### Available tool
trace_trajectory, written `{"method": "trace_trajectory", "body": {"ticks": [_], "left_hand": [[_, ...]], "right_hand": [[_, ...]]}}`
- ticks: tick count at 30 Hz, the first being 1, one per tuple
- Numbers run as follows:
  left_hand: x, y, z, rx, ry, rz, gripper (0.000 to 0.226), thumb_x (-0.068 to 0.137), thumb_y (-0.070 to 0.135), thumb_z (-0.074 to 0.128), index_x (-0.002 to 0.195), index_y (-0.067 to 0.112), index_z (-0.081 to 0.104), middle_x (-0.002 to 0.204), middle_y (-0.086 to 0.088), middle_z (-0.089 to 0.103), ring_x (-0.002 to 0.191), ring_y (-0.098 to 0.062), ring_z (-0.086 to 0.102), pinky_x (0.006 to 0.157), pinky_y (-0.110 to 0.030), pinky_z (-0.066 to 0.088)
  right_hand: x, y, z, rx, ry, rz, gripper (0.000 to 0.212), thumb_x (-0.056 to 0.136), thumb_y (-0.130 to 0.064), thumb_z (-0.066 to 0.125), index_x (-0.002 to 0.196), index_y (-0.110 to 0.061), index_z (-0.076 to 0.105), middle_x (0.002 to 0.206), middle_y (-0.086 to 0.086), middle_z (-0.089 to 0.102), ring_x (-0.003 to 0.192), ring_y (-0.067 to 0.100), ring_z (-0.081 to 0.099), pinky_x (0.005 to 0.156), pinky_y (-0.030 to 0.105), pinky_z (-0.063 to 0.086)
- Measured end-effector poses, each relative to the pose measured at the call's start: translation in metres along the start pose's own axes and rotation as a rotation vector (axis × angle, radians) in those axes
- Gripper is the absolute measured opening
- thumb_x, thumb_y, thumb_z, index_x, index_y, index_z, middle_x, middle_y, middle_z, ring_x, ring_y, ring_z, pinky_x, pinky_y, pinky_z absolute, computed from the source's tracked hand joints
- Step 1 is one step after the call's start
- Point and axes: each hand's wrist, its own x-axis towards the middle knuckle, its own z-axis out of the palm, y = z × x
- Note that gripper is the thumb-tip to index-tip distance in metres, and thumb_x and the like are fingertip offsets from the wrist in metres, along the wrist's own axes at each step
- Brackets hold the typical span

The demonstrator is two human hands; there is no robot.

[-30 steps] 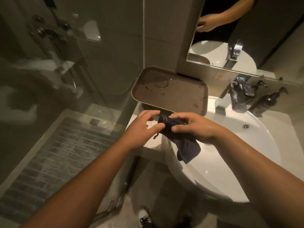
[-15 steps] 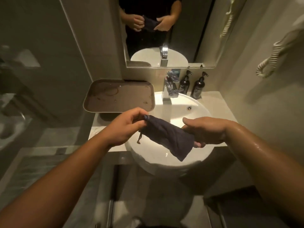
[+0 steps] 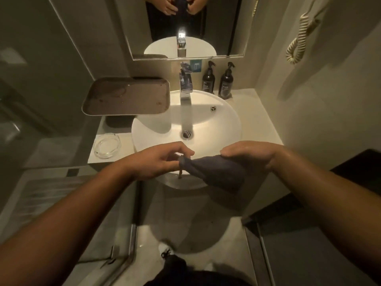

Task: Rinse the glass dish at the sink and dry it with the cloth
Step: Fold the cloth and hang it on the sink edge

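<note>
A round clear glass dish (image 3: 106, 145) rests on the white counter left of the basin, with no hand on it. A dark blue cloth (image 3: 216, 172) hangs stretched between my hands over the front rim of the white round sink (image 3: 226, 129). My left hand (image 3: 156, 162) pinches the cloth's left corner, where a small loop dangles. My right hand (image 3: 249, 154) lies palm down over the cloth's right end and grips it. The chrome tap (image 3: 185, 87) stands at the back of the basin.
A brown tray (image 3: 127, 98) sits raised at the back left, overlapping the basin's edge. Two dark pump bottles (image 3: 217, 81) stand behind the sink. A mirror (image 3: 185, 27) hangs above. A coiled cord (image 3: 299, 44) hangs on the right wall. Glass shower panel on the left.
The view has swung right and centred on the sink, bringing the glass dish into sight. Both hands have spread the cloth wider apart and hold it nearer the basin's front rim.
</note>
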Motion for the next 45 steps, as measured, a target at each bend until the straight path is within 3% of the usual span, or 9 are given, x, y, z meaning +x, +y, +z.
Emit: {"method": "trace_trajectory", "body": {"ticks": [8,12,17,21,23,27,35,40,45], "left_hand": [[-0.017,-0.003,0.012,-0.109,-0.019,-0.059,0.012,0.078,0.037,0.062,0.089,0.042,0.064,0.13,0.005,0.059,0.122,-0.011,0.054,0.105,-0.036,0.044],[-0.013,-0.019,0.012,-0.33,0.047,-0.129,0.033,0.069,0.035,0.065,0.099,0.023,0.065,0.113,-0.013,0.062,0.102,-0.027,0.059,0.091,-0.041,0.048],[-0.005,-0.029,0.019,-0.164,0.087,-0.207,0.079,0.065,0.06,0.075,0.134,0.036,0.043,0.112,0.0,0.062,0.108,-0.023,0.061,0.096,-0.04,0.05],[-0.01,-0.025,0.023,0.21,0.108,-0.122,0.021,0.09,0.032,0.062,0.108,0.022,0.063,0.098,0.007,0.063,0.093,-0.01,0.06,0.081,-0.028,0.049],[-0.016,-0.027,0.025,0.34,0.184,-0.068,0.009,0.093,0.029,0.058,0.099,0.025,0.063,0.094,0.009,0.058,0.089,-0.007,0.056,0.077,-0.025,0.045],[-0.027,-0.035,0.03,0.327,0.216,-0.051,0.008,0.094,0.028,0.057,0.098,0.026,0.063,0.093,0.011,0.062,0.086,-0.003,0.057,0.076,-0.02,0.045],[0.018,-0.088,0.019,0.273,0.281,-0.248,0.027,0.095,0.029,0.056,0.122,0.026,0.055,0.109,0.002,0.065,0.099,-0.015,0.061,0.082,-0.029,0.048],[0.065,-0.117,0.019,0.505,0.324,-0.334,0.036,0.095,0.026,0.056,0.13,0.02,0.049,0.121,-0.01,0.065,0.108,-0.028,0.061,0.09,-0.039,0.05],[0.08,-0.135,0.013,0.568,0.338,-0.357,0.036,0.095,0.029,0.057,0.128,0.019,0.05,0.12,-0.01,0.066,0.105,-0.03,0.062,0.087,-0.04,0.049]], "right_hand": [[-0.006,-0.016,0.022,-0.594,0.172,-0.232,0.009,0.088,-0.013,0.066,0.087,-0.016,0.058,0.086,-0.001,0.06,0.079,0.013,0.053,0.069,0.022,0.046],[-0.005,-0.018,0.037,-0.781,0.213,-0.391,0.015,0.083,-0.007,0.064,0.086,-0.019,0.055,0.089,0.003,0.062,0.082,0.022,0.059,0.072,0.033,0.055],[0.002,-0.023,0.053,-1.004,0.235,-0.452,0.017,0.086,-0.009,0.064,0.087,-0.023,0.055,0.092,-0.007,0.058,0.084,0.012,0.054,0.082,0.034,0.053],[0.009,-0.015,0.051,-1.069,0.287,-0.359,0.04,0.09,-0.024,0.067,0.126,-0.03,0.053,0.108,-0.017,0.051,0.096,0.002,0.051,0.088,0.02,0.045],[0.01,-0.008,0.045,-1.11,0.294,-0.299,0.033,0.088,-0.031,0.069,0.12,-0.029,0.059,0.104,-0.017,0.055,0.098,0.007,0.055,0.082,0.022,0.044],[0.011,0.012,0.046,-1.0,0.211,-0.168,0.01,0.088,-0.035,0.068,0.088,-0.028,0.062,0.086,-0.011,0.061,0.08,0.01,0.058,0.068,0.023,0.045],[0.066,0.036,0.031,-0.716,0.436,-0.124,0.016,0.092,-0.025,0.064,0.107,-0.026,0.057,0.11,-0.004,0.061,0.093,0.012,0.058,0.069,0.019,0.044],[0.12,0.044,0.03,-0.825,0.635,-0.028,0.037,0.095,-0.025,0.059,0.13,-0.021,0.048,0.126,0.01,0.062,0.108,0.027,0.061,0.092,0.04,0.053],[0.133,0.041,0.027,-0.894,0.731,-0.018,0.036,0.096,-0.026,0.058,0.131,-0.02,0.047,0.12,0.009,0.064,0.103,0.027,0.063,0.089,0.039,0.053]]}}
